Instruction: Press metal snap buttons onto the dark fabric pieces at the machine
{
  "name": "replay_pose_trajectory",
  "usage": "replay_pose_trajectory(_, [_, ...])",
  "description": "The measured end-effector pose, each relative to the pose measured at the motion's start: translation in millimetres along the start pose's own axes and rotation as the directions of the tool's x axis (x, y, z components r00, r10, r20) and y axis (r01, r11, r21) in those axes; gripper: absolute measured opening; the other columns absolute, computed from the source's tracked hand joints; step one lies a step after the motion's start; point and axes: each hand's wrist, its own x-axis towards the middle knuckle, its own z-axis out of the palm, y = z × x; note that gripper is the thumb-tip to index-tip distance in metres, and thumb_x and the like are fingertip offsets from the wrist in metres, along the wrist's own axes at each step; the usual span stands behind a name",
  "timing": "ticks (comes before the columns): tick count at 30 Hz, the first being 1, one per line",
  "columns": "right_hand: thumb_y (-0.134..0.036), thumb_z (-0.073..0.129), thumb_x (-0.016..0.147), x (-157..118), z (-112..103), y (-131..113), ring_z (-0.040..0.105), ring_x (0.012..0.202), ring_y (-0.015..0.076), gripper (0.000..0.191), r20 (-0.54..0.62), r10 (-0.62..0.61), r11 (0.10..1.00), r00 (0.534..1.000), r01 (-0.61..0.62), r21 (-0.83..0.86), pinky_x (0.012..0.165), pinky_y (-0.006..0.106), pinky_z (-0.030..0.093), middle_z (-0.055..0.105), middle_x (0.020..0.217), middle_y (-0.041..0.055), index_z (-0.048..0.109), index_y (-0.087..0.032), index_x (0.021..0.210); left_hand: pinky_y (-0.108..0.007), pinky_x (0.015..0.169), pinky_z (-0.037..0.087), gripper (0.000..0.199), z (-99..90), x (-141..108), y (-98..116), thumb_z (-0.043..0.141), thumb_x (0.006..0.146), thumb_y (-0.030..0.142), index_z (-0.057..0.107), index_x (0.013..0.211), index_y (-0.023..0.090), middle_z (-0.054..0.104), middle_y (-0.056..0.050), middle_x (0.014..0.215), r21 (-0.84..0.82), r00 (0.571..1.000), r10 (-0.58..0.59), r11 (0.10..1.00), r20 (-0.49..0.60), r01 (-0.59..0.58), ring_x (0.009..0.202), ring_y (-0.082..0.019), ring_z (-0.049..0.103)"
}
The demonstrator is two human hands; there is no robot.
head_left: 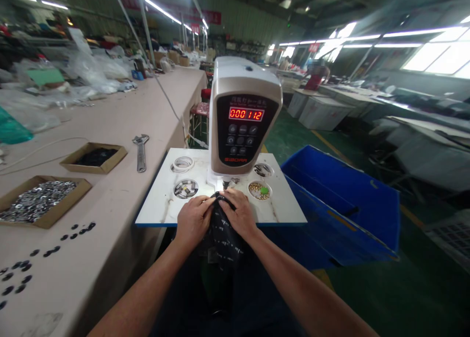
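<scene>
Both hands grip a piece of dark fabric (224, 236) with small white print, right under the head of a snap-button setting machine (242, 117). My left hand (194, 218) is closed on its left edge, thumb and fingers near the top. On the other side my right hand (239, 211) pinches the same cloth, fingers laid over its upper edge. The fabric hangs down toward my lap. The machine's red display reads 000112. Its lower tool is mostly hidden behind my fingers and the cloth.
The machine's white tabletop (161, 190) has round cups, one with gold-coloured studs (259, 191). A blue bin (341, 205) stands right. On the left table lie an adjustable wrench (141, 153), a cardboard tray of metal rings (42, 200), a tray of black pieces (94, 157) and loose black discs (55, 249).
</scene>
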Motion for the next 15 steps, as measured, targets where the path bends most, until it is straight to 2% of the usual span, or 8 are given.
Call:
replay_pose_trajectory(7, [-0.027, 0.061, 0.098, 2, -17, -18, 0.062, 0.115, 0.0216, 0.021, -0.056, -0.157, 0.987, 0.986, 0.156, -0.033, 0.102, 0.041, 0.045, 0.073, 0.118, 0.0061, 0.075, -0.026, 0.114, -0.038, 0.095, 0.053, 0.026, -12.9, -4, 15, 0.049, 0.099, 0.024, 0.068, 0.116, 0.023, 0.068, -0.008, 0.117, -0.047, 0.994, -0.062, 0.997, -0.087, 0.058, 0.109, -0.023, 0.063])
replay_pose_trajectory(11, [-0.026, 0.065, 0.095, -15, -36, -43, 0.063, 0.112, 0.0223, 0.016, -0.046, -0.208, 0.978, 0.977, 0.208, 0.000, 0.099, 0.043, 0.046, 0.074, 0.114, 0.0064, 0.075, -0.025, 0.107, -0.041, 0.103, 0.050, 0.027, -34.1, -30, 29, 0.051, 0.097, 0.025, 0.067, 0.118, 0.022, 0.065, -0.010, 0.121, -0.215, 0.991, -0.104, 0.973, -0.079, 0.085, 0.115, -0.023, 0.061])
replay_pose_trajectory(13, [-0.025, 0.067, 0.093, -30, -45, -57, 0.064, 0.110, 0.0223, 0.014, -0.007, -0.226, 0.973, 0.974, 0.226, 0.040, 0.097, 0.043, 0.046, 0.075, 0.111, 0.0058, 0.075, -0.026, 0.104, -0.045, 0.108, 0.046, 0.035, -46.7, -54, 34, 0.060, 0.092, 0.031, 0.063, 0.126, 0.023, 0.063, -0.011, 0.128, -0.332, 0.983, -0.185, 0.928, -0.016, 0.170, 0.120, -0.026, 0.059])
replay_pose_trajectory(14, [-0.024, 0.067, 0.092, -38, -48, -63, 0.065, 0.108, 0.0222, 0.014, 0.016, -0.228, 0.972, 0.973, 0.227, 0.068, 0.096, 0.043, 0.047, 0.075, 0.110, 0.0054, 0.075, -0.026, 0.103, -0.047, 0.109, 0.045, 0.045, -52.6, -67, 35, 0.066, 0.087, 0.035, 0.061, 0.130, 0.023, 0.062, -0.011, 0.132, -0.394, 0.966, -0.253, 0.883, 0.057, 0.255, 0.122, -0.028, 0.059])
replay_pose_trajectory(15, [-0.023, 0.068, 0.091, -46, -50, -70, 0.065, 0.106, 0.0218, 0.013, 0.032, -0.225, 0.970, 0.974, 0.221, 0.100, 0.094, 0.042, 0.047, 0.075, 0.108, 0.0051, 0.075, -0.026, 0.102, -0.048, 0.109, 0.044, 0.056, -58.1, -80, 36, 0.071, 0.083, 0.041, 0.058, 0.135, 0.024, 0.061, -0.012, 0.136, -0.466, 0.931, -0.326, 0.806, 0.166, 0.365, 0.123, -0.029, 0.059])
